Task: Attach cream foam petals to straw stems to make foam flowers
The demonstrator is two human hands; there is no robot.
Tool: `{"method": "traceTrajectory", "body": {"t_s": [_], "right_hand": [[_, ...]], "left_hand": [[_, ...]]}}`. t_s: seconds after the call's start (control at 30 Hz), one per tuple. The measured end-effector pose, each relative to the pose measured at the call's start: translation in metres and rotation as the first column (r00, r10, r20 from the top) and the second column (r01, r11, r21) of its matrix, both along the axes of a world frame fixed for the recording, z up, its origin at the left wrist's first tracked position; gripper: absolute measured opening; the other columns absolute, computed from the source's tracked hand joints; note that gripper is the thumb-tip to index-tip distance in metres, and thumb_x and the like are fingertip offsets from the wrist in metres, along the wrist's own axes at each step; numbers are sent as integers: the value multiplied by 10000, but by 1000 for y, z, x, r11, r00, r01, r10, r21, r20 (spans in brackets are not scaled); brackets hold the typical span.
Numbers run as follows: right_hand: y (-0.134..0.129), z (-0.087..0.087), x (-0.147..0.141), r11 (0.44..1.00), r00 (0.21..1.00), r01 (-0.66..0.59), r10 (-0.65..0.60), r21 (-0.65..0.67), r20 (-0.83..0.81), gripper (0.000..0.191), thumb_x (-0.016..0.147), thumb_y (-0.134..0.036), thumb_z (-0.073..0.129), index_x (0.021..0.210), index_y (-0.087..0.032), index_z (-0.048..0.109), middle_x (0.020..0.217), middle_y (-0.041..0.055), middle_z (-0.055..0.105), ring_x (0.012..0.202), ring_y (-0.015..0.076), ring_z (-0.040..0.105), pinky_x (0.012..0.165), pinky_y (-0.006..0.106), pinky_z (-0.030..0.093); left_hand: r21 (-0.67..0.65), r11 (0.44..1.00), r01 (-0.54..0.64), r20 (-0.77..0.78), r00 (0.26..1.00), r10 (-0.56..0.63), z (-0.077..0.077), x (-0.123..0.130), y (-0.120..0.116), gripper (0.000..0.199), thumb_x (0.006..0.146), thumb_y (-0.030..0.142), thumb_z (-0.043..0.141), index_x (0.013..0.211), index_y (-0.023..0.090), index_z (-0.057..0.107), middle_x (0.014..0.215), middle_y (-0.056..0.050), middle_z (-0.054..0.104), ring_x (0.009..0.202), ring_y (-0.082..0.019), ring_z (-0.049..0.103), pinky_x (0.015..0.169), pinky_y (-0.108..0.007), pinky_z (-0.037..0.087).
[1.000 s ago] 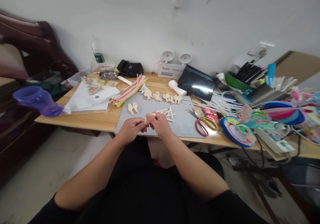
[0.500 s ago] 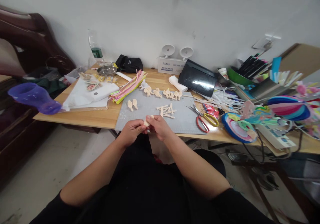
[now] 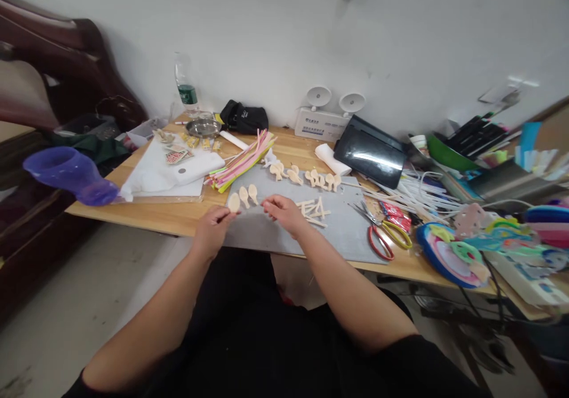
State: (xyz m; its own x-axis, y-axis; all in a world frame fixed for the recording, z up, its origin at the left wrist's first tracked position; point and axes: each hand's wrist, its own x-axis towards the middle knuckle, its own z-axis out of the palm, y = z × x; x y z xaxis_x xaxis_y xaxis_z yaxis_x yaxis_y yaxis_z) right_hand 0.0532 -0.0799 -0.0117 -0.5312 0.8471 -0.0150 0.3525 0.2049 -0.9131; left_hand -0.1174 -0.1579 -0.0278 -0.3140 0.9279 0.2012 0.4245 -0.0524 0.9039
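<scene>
Between the fingertips of my left hand (image 3: 214, 227) is a pale oval piece (image 3: 234, 202), held at the left edge of the grey mat (image 3: 284, 235). Just beyond it lie two spoon-shaped pale pieces (image 3: 244, 196) side by side. My right hand (image 3: 283, 211) is over the mat with its fingers bent and close together; whether anything small is between them is too hard to make out. Several pale sticks (image 3: 320, 208) lie to the right of that hand. Farther back on the mat, more pale rounded pieces (image 3: 294, 175) form a row.
Red-handled scissors (image 3: 380, 243) and a yellow-handled pair (image 3: 397, 234) lie at the mat's right. Pink and yellow strips (image 3: 243, 160), a black tray (image 3: 371, 151) and a metal bowl (image 3: 203, 127) are farther back. A purple container (image 3: 71, 174) is left of the table.
My hands have moved apart, the left one carrying the pale oval piece toward the two spoon-shaped pieces. The whole view has shifted, with table items appearing farther right.
</scene>
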Motion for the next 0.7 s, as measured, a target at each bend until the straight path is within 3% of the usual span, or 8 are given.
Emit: {"method": "traceTrajectory", "body": {"t_s": [0.1,0.17,0.23,0.33,0.47,0.7], "right_hand": [[11,-5,-29,928,920,2,-148,373,363,415,755,-436,487,1071,-167,500,946,100,556,851,184,525,762,319,391],[14,-8,-48,873,818,-68,-229,483,528,500,756,-497,464,1139,-177,438,1020,133,526,941,236,498,786,365,382],[16,-10,-62,849,742,-124,-264,514,617,433,795,-466,416,1125,-185,426,1018,132,527,932,243,505,754,362,397],[25,-11,-68,834,684,-182,-273,520,676,253,853,-290,335,1045,-176,455,953,112,553,862,214,541,696,322,417],[42,-11,-62,821,648,-195,-303,537,699,257,851,-174,296,1049,-150,458,945,122,559,854,203,553,681,300,419],[47,-15,-61,799,708,-153,-322,582,628,354,834,-415,354,1086,-192,464,1003,103,527,912,222,506,673,300,423]], "left_hand": [[-76,997,-24,-25,999,22,-6,-21,14,217,709,335,528,777,162,640,815,-32,602,763,-153,527,676,-263,390],[-107,994,-7,-86,996,-2,-8,-30,23,211,702,343,526,733,162,628,745,-17,596,702,-142,511,627,-253,382],[-129,991,28,-155,987,-48,-8,-35,32,209,702,347,517,723,169,624,683,-2,582,644,-131,485,589,-250,370],[-145,987,75,-239,965,-109,-9,-38,46,200,704,334,501,723,183,631,640,7,568,619,-131,470,570,-254,357],[-128,988,82,-289,950,-116,-7,-37,64,177,690,316,496,653,199,624,581,13,554,622,-143,475,571,-259,346],[-251,967,35,-436,888,-145,-6,-31,75,255,731,388,447,641,216,611,643,-6,599,613,-159,503,546,-269,309]]}}
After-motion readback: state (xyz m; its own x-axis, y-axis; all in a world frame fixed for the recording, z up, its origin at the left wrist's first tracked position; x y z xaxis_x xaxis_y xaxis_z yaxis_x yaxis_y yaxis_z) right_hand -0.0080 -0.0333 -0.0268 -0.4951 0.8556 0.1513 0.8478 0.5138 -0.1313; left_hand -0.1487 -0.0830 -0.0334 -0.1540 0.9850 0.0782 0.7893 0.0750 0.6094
